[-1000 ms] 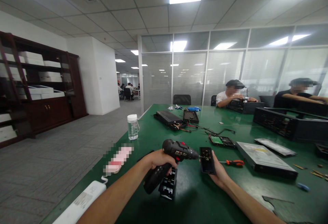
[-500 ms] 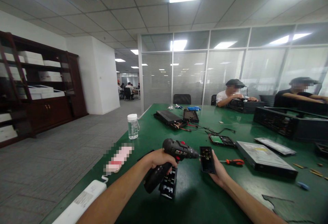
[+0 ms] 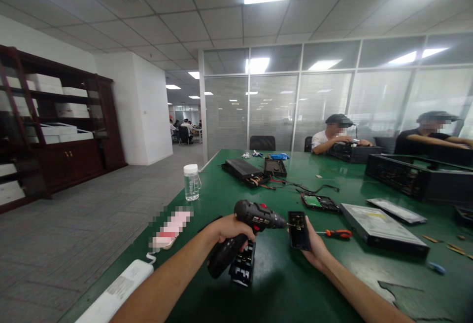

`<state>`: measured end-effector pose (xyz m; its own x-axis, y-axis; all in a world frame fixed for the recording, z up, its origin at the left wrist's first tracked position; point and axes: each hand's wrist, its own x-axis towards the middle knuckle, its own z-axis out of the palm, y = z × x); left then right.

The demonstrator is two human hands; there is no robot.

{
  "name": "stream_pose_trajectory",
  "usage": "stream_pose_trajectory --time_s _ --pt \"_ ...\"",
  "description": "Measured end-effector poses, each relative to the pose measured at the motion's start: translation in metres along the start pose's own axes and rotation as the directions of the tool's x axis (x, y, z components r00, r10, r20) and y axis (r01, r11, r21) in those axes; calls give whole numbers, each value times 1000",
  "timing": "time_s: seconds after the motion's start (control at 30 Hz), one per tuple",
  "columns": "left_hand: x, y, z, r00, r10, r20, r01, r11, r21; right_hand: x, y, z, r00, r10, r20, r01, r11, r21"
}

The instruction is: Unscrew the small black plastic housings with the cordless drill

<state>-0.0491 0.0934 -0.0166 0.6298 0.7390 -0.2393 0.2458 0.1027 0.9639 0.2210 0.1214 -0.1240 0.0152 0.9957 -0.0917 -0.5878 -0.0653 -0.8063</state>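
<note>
My left hand (image 3: 235,229) is wrapped round the grip of a black cordless drill (image 3: 256,215) with red buttons. The drill points right, and its bit reaches the open face of a small black plastic case (image 3: 300,238). Brassy parts show inside that case. From behind and the right, my right hand (image 3: 317,249) grips the case and holds it up above the table. Under the drill lies a black compartmented tray (image 3: 243,266), partly covered by the drill's handle. An orange-handled screwdriver (image 3: 339,234) rests just right of my right hand.
On the green table (image 3: 273,293) are a clear bottle (image 3: 191,185), a white power strip (image 3: 118,288), a silver disc drive (image 3: 382,229), a circuit board piece (image 3: 318,201) and a black power unit (image 3: 244,168). Two people work at black computer cases (image 3: 417,180) on the right.
Almost nothing differs. The drill and the small case hold the same position, with the bit still at the case's open face.
</note>
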Motion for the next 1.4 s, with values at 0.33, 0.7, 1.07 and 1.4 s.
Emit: stream_pose_trajectory --time_s 0.33,0.7,1.07,1.4 --pt "2 -4 -2 1000 -22 -4 22 1000 0 -3 -1 2 1000 10 22 -10 1000 -6" --pt "1 -1 -1 1000 -17 -3 17 1000 -3 3 1 -1 1000 -3 15 3 1000 14" --pt "2 -3 -1 1000 -15 -9 15 1000 -6 2 0 0 1000 5 -8 -5 1000 13" --pt "3 -4 -2 1000 -16 -3 16 1000 20 1 0 1 1000 -10 7 10 1000 7"
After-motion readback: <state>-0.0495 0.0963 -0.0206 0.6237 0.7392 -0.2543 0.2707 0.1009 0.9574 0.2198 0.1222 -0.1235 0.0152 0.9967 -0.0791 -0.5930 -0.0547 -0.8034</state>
